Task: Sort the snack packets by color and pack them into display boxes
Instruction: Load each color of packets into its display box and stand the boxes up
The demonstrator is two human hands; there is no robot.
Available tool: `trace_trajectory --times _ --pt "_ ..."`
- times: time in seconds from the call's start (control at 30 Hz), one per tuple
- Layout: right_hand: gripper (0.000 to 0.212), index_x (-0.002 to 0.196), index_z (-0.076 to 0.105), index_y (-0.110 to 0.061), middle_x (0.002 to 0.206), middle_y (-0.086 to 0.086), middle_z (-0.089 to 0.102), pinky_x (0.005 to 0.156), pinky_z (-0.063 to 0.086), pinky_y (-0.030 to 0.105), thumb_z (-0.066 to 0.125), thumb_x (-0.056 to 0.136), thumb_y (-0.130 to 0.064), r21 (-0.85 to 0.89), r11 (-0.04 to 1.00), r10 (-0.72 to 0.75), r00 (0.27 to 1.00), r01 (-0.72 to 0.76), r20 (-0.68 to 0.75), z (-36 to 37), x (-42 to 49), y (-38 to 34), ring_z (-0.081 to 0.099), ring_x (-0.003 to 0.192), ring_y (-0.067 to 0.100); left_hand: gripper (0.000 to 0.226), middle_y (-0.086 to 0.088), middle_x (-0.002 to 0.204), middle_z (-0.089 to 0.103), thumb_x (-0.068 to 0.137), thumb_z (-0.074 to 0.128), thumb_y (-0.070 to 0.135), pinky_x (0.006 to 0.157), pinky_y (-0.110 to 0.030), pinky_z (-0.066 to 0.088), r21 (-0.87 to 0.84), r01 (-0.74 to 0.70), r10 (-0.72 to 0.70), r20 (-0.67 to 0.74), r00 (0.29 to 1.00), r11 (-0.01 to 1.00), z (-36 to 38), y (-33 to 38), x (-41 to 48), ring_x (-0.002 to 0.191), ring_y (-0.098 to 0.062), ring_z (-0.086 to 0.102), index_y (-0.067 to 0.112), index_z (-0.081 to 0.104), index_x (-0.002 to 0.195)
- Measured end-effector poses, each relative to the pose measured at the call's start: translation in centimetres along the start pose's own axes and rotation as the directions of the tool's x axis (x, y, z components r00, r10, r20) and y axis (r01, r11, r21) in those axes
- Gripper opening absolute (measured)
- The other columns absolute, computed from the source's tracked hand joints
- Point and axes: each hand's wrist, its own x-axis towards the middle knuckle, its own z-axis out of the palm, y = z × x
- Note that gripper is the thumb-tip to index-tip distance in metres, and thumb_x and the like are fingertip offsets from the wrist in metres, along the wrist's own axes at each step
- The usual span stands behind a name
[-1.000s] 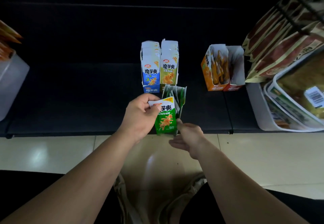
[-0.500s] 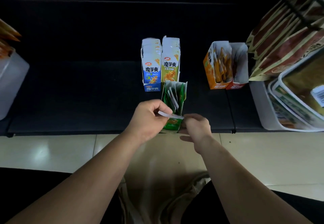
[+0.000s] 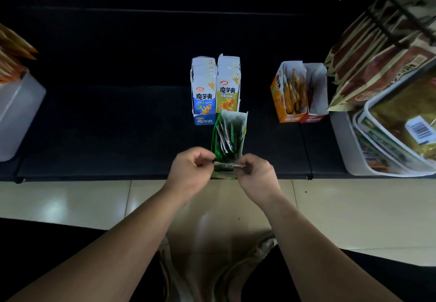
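A green display box (image 3: 243, 134) stands at the front edge of the dark shelf, with several green packets leaning loosely inside. My left hand (image 3: 191, 174) and my right hand (image 3: 256, 175) pinch the two ends of one green snack packet (image 3: 227, 166), held edge-on at the box's front end. Behind it stand a blue display box (image 3: 203, 97) and a yellow-green display box (image 3: 228, 91), both filled with packets. An orange display box (image 3: 285, 91) holding packets and a red display box (image 3: 315, 94) stand to the right.
A white bin (image 3: 342, 143) of large brown snack bags fills the right side, with more bags hanging above. Another white bin (image 3: 16, 117) with orange packets sits far left. The dark shelf (image 3: 106, 124) ends at a front edge above a tiled floor (image 3: 70, 200).
The green packet, held upright facing me by my left hand, has been turned edge-on and lowered to the green box. My right hand came up and took its other end.
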Motion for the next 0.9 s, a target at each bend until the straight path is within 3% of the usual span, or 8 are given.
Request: trace_trajectory --times 0.17,0.27,0.37,0.43,0.5,0.63,0.73,0.9 --pt "0.019 0.093 0.072 -0.033 0.095 -0.008 0.07 0.075 0.055 0.031 0.065 0.09 -0.015 -0.159 0.987 -0.031 0.999 0.037 0.042 0.3 -0.1 0.3 0.066 0.088 0.016 0.03 0.009 0.105 0.073 0.088 0.065 0.003 0.081 -0.01 0.048 0.04 0.116 -0.118 0.043 0.992 0.992 0.4 -1.0 1.1 0.099 -0.003 0.068 0.02 0.073 0.112" --pt "0.022 0.1 0.077 -0.028 0.103 -0.007 0.066 0.085 0.056 0.031 0.071 0.084 -0.016 -0.126 0.985 -0.112 0.993 0.116 0.039 0.9 0.1 0.3 0.066 0.095 0.013 0.026 0.009 0.104 0.074 0.095 0.062 0.002 0.078 -0.003 0.047 0.017 0.11 -0.111 0.097 0.989 0.994 1.1 -1.4 1.2 0.099 -0.002 0.069 0.02 0.074 0.111" --pt "0.011 0.095 0.079 -0.029 0.094 -0.009 0.065 0.076 0.054 0.028 0.077 0.085 -0.024 -0.096 0.982 -0.16 0.987 0.162 0.024 1.2 0.3 0.3 0.063 0.084 0.01 0.025 0.011 0.102 0.074 0.098 0.062 0.004 0.077 -0.004 0.047 -0.011 0.095 -0.094 0.064 0.993 0.995 1.2 -1.6 1.5 0.094 0.0 0.068 0.022 0.074 0.109" --pt "0.003 0.088 0.077 -0.024 0.087 -0.008 0.062 0.07 0.051 0.031 0.077 0.088 -0.027 -0.102 0.978 -0.179 0.983 0.181 0.026 1.3 0.6 0.5 0.06 0.081 0.013 0.023 0.009 0.099 0.077 0.097 0.064 0.006 0.08 -0.015 0.052 -0.084 0.11 -0.108 0.037 0.994 0.99 1.2 -1.4 1.8 0.088 0.001 0.069 0.024 0.076 0.106" --pt "0.013 0.081 0.073 -0.022 0.082 -0.006 0.059 0.067 0.047 0.032 0.076 0.09 -0.031 -0.12 0.978 -0.166 0.985 0.171 0.054 1.3 0.7 0.5 0.058 0.079 0.016 0.024 0.009 0.099 0.078 0.096 0.065 0.008 0.085 -0.025 0.058 -0.135 0.145 -0.142 0.03 0.989 0.98 1.1 -0.9 2.2 0.087 0.002 0.07 0.024 0.077 0.108" --pt "0.024 0.077 0.076 -0.034 0.078 -0.01 0.066 0.066 0.049 0.028 0.075 0.079 -0.057 -0.09 0.995 -0.009 0.974 0.031 0.227 0.1 0.9 -1.2 0.063 0.077 0.007 0.023 0.0 0.097 0.079 0.091 0.068 0.009 0.089 -0.042 0.063 -0.298 0.268 -0.255 0.082 0.963 0.916 0.9 0.5 2.9 0.094 -0.017 0.075 0.025 0.079 0.104" --pt "0.037 0.081 0.076 -0.039 0.079 -0.011 0.07 0.076 0.054 0.036 0.061 0.072 -0.071 -0.045 0.999 0.037 0.96 -0.026 0.277 -0.7 0.9 -2.5 0.066 0.084 0.01 0.03 0.007 0.091 0.079 0.086 0.07 0.007 0.075 -0.025 0.06 -0.243 0.25 -0.213 0.167 0.963 0.937 1.1 0.7 2.8 0.085 -0.006 0.073 0.031 0.079 0.103" --pt "0.027 0.081 0.077 -0.031 0.084 -0.006 0.075 0.078 0.052 0.035 0.052 0.074 -0.041 0.164 0.984 0.052 0.992 -0.071 0.119 -1.3 0.9 -3.2 0.066 0.09 0.017 0.018 0.01 0.091 0.078 0.087 0.076 0.014 0.076 -0.015 0.056 -0.203 0.178 -0.146 0.16 0.976 0.963 2.0 1.1 2.9 0.083 -0.002 0.074 0.028 0.078 0.098"
